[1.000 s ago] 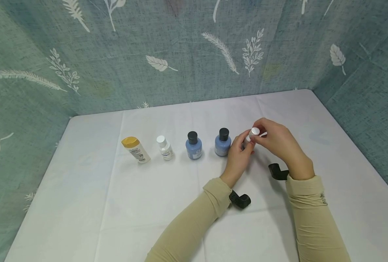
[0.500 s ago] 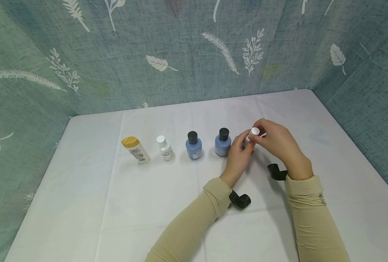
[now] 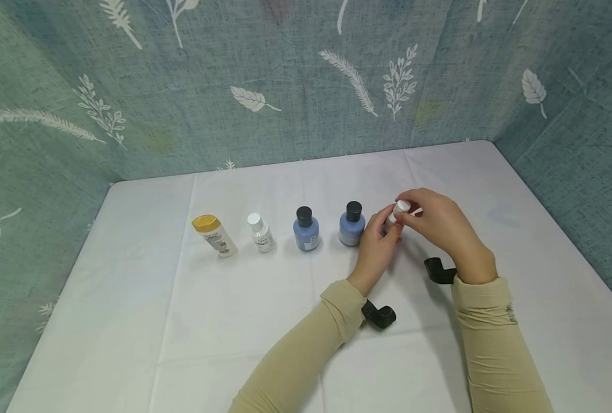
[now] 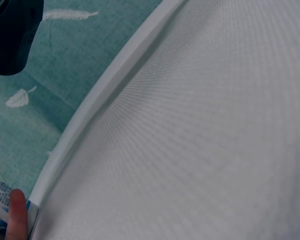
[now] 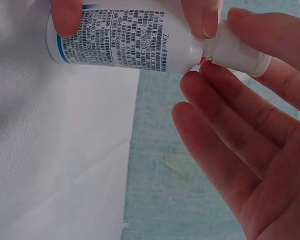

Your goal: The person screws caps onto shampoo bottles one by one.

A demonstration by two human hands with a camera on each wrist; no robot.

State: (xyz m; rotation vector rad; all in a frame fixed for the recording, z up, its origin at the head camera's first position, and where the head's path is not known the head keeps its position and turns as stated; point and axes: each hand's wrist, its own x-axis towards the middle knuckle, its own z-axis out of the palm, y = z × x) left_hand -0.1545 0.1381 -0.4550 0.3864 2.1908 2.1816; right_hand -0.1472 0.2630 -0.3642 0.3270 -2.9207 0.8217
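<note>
My left hand (image 3: 377,248) grips a small white bottle (image 5: 125,42) on the right half of the table. Printed text and a blue band near its base show in the right wrist view, where it lies sideways across the picture. With thumb and index finger my right hand (image 3: 442,221) pinches the white bottle cap (image 5: 240,50). A short piece of the neck shows between cap and bottle. The other right fingers extend below. In the left wrist view only a left finger (image 4: 17,215) on the bottle's edge is visible at the corner.
To the left stand two blue bottles, one (image 3: 351,225) beside my left hand and another (image 3: 306,230), both black-capped. Farther left are a small white bottle (image 3: 261,234) and a yellow-capped bottle (image 3: 216,236). Black wrist cameras, one (image 3: 379,315) by the left sleeve, sit at both wrists. Leaf-patterned cloth rises behind.
Both hands stay at the bottle. The right hand and its wrist have shifted very slightly to the right, and the cap sits a touch higher.
</note>
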